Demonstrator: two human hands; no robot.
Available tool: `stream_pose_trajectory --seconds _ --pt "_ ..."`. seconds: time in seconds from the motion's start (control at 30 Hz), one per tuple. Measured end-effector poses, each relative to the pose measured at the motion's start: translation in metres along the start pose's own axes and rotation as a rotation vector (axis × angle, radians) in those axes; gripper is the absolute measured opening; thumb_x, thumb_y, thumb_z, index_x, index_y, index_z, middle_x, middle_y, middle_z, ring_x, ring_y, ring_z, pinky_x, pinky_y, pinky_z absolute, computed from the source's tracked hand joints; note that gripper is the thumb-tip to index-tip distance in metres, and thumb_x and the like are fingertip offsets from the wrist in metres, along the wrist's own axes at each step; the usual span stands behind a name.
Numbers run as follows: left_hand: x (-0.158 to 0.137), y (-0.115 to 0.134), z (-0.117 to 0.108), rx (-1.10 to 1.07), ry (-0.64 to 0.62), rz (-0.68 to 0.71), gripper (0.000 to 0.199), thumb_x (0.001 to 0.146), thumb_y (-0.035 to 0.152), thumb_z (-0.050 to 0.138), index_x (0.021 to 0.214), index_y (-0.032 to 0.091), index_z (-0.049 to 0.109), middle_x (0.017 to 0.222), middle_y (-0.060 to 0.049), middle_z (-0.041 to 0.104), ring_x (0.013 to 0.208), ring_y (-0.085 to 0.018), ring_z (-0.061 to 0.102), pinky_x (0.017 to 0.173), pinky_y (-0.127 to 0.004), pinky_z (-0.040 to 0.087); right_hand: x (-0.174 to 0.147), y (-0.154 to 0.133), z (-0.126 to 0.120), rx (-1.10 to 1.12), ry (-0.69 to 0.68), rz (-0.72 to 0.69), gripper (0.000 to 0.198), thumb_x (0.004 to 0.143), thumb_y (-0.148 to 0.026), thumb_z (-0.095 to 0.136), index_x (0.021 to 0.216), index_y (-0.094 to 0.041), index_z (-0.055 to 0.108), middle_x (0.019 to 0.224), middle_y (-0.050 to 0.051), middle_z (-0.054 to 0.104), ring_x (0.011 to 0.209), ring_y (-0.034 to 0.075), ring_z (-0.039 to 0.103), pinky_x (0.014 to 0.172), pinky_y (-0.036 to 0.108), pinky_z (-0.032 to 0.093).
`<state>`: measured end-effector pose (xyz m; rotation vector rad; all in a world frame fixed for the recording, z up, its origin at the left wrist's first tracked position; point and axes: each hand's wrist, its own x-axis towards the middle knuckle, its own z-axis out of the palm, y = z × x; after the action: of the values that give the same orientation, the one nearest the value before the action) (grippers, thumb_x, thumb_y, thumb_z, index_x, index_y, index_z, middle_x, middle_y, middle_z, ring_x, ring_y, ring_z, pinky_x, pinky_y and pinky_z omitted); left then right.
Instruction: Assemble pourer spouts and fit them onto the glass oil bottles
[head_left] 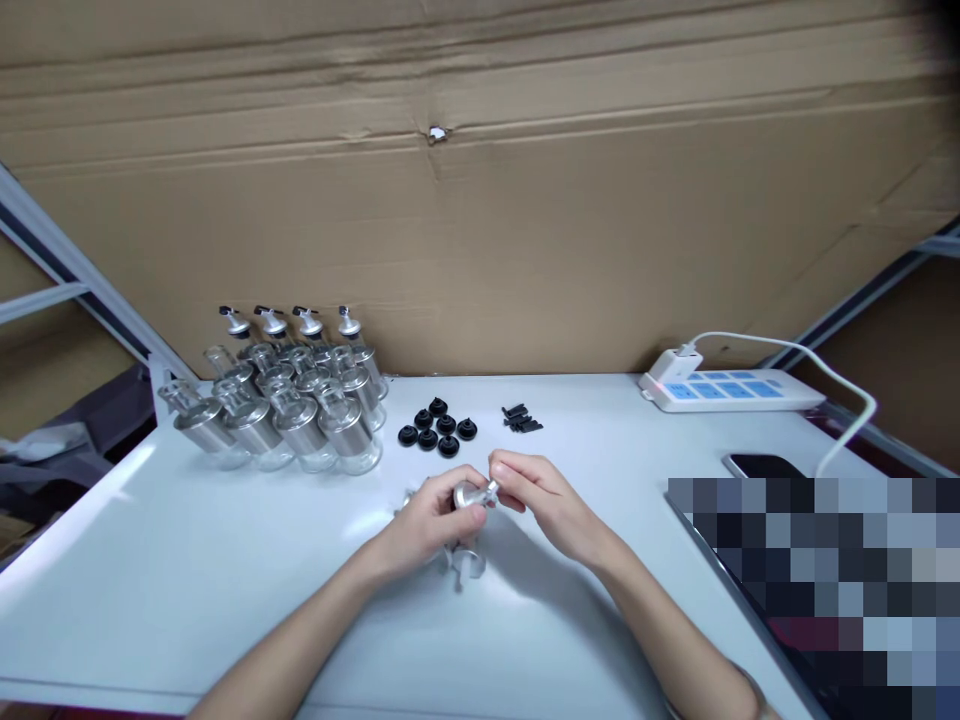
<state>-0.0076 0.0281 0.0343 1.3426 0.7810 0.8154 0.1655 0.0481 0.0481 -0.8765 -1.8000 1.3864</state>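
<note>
My left hand point(442, 515) is closed around a silver metal pour spout point(472, 495), its narrow tip pointing right. At that tip my right hand point(536, 495) pinches with thumb and forefinger; whatever sits between them is too small to make out. More silver spouts point(469, 562) lie on the table below and behind my left hand, partly hidden by it. Beyond the hands is a cluster of black round stoppers point(446, 425). To their right lies a small pile of thin black pieces point(523, 418).
Several glass bottles with metal bands point(296, 425) stand in rows at the left; the back ones carry spouts point(307, 322). A white power strip point(735, 405) with a charger and cable point(840, 375) is at the back right. Nearby are a phone point(769, 466) and a pixelated screen point(825, 590).
</note>
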Motion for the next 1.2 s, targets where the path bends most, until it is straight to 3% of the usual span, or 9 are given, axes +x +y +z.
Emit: stream_pose_trajectory --seconds 0.13,0.23,0.33,0.43,0.57,0.83,1.03,1.2 --pt "-0.003 0.001 0.003 0.409 0.208 0.14 0.014 0.08 0.028 0.055 0.09 0.018 0.054 0.069 0.003 0.048 0.06 -0.011 0.044 0.059 -0.023 0.036 0.0 0.002 -0.003 -0.031 0.024 0.038 0.044 0.091 -0.05 0.042 0.061 -0.021 0.027 0.061 -0.006 0.023 0.056 0.01 0.022 0.052 0.025 0.021" --pt "-0.004 0.0 0.005 0.687 0.27 0.3 0.015 0.082 0.019 0.051 0.095 0.019 0.057 0.084 -0.002 0.058 0.073 -0.015 0.053 0.07 -0.027 0.042 0.0 0.002 -0.004 -0.116 0.058 0.016 0.043 0.091 -0.049 0.04 0.061 -0.021 0.026 0.061 -0.005 0.024 0.056 0.01 0.024 0.052 0.025 0.022" --pt "-0.004 -0.003 0.004 0.846 0.301 0.45 0.019 0.086 0.018 0.048 0.101 0.021 0.06 0.105 -0.009 0.059 0.095 -0.021 0.056 0.084 -0.033 0.043 0.001 0.002 -0.005 -0.171 0.086 -0.005 0.043 0.091 -0.048 0.039 0.06 -0.021 0.027 0.059 -0.005 0.025 0.055 0.01 0.024 0.051 0.025 0.022" --pt "-0.003 -0.008 0.001 0.913 0.335 0.486 0.015 0.085 0.024 0.056 0.098 0.021 0.063 0.107 -0.01 0.058 0.096 -0.023 0.055 0.085 -0.035 0.043 0.002 0.003 -0.004 -0.184 0.074 0.004 0.042 0.092 -0.047 0.038 0.06 -0.021 0.03 0.059 -0.005 0.026 0.055 0.01 0.025 0.051 0.025 0.023" --pt "-0.004 -0.008 0.001 0.865 0.349 0.412 0.014 0.088 0.029 0.054 0.091 0.02 0.064 0.088 -0.006 0.055 0.081 -0.019 0.054 0.076 -0.031 0.043 0.004 0.003 0.001 -0.247 0.092 -0.052 0.04 0.094 -0.045 0.035 0.062 -0.021 0.031 0.062 -0.004 0.032 0.058 0.011 0.032 0.055 0.025 0.029" --pt "-0.005 0.005 0.005 0.622 0.288 0.261 0.026 0.092 0.031 0.044 0.078 0.017 0.059 0.077 -0.002 0.053 0.072 -0.015 0.051 0.069 -0.026 0.039 0.005 0.005 0.0 -0.293 0.161 -0.152 0.042 0.096 -0.047 0.031 0.063 -0.021 0.036 0.065 -0.002 0.04 0.061 0.013 0.041 0.061 0.027 0.035" --pt "0.001 0.002 0.0 0.338 0.336 0.13 0.03 0.089 0.039 0.047 0.074 0.016 0.057 0.076 -0.003 0.059 0.072 -0.015 0.052 0.068 -0.025 0.039 0.007 0.008 -0.026 -0.143 0.414 -0.095 0.029 0.085 -0.047 0.053 0.088 -0.02 0.06 0.068 0.001 0.056 0.067 0.016 0.055 0.065 0.031 0.045" --pt "0.001 0.004 0.001 0.243 0.394 0.131 0.03 0.087 0.041 0.05 0.074 0.015 0.056 0.074 -0.002 0.06 0.07 -0.014 0.052 0.067 -0.024 0.04 0.004 0.016 -0.05 -0.163 0.476 -0.018 0.026 0.075 -0.042 0.062 0.083 -0.017 0.063 0.067 0.003 0.062 0.06 0.016 0.059 0.059 0.031 0.048"
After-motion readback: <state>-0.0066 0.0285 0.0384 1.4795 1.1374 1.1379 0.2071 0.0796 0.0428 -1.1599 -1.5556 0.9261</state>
